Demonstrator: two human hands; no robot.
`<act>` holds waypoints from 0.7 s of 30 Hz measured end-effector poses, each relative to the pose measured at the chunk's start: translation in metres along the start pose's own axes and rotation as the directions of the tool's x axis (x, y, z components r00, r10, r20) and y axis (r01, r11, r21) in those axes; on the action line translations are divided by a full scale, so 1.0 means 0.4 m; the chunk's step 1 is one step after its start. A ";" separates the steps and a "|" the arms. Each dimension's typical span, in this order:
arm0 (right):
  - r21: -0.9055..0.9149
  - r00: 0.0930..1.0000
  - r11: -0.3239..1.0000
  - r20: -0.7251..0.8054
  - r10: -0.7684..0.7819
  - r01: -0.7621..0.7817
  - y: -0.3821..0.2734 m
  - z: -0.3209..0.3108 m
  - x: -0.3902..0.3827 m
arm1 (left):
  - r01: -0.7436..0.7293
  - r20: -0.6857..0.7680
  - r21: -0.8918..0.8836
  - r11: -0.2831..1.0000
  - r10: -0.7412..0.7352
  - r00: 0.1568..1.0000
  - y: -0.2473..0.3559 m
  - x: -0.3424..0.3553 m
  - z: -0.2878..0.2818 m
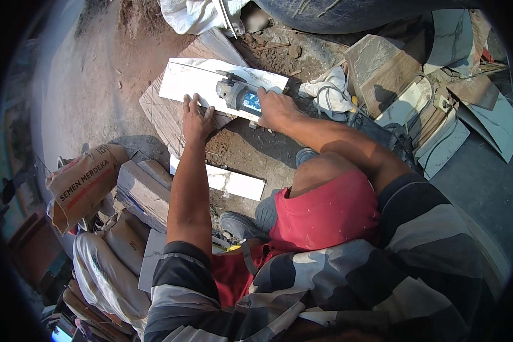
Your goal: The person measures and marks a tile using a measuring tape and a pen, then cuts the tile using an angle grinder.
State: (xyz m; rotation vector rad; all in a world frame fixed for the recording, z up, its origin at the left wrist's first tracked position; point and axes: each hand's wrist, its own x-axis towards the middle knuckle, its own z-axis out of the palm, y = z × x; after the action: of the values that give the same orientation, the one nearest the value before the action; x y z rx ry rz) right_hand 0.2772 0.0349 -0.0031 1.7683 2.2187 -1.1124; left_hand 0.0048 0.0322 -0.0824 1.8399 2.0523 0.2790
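Note:
A white marbled tile lies across a larger upturned slab on the dirt ground. My left hand presses flat on the tile's near edge, fingers spread. My right hand grips the rear of a grey and blue angle grinder, whose disc end rests on the tile's right half. The grinder's cord runs off to the right toward a white cloth.
A narrow white tile strip lies near my knees. Stacked tile pieces and offcuts fill the right side. A cement sack, blocks and bags sit at left. A large tyre is at top.

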 end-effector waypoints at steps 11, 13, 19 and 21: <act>-0.030 0.998 0.998 0.034 0.048 -0.047 0.023 -0.005 -0.042 | 0.008 0.001 -0.013 1.000 -0.008 1.000 -0.005 0.001 0.005; -0.043 0.997 0.997 0.040 0.066 -0.065 0.029 -0.005 -0.050 | 0.010 0.009 -0.031 0.999 -0.010 1.000 -0.005 0.001 0.006; -0.050 0.999 0.998 0.009 0.046 -0.046 0.060 -0.004 -0.091 | 0.025 0.018 -0.024 0.999 -0.025 1.000 -0.006 0.002 0.008; -0.041 0.999 0.998 0.016 0.047 -0.046 0.066 -0.003 -0.097 | 0.022 0.009 -0.010 1.000 -0.022 1.000 -0.006 0.002 0.008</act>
State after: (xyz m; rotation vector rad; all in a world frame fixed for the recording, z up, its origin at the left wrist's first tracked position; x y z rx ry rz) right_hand 0.3133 0.0058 0.0042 1.7777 2.1634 -1.0613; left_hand 0.0038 0.0325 -0.0864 1.8080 2.0600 0.2742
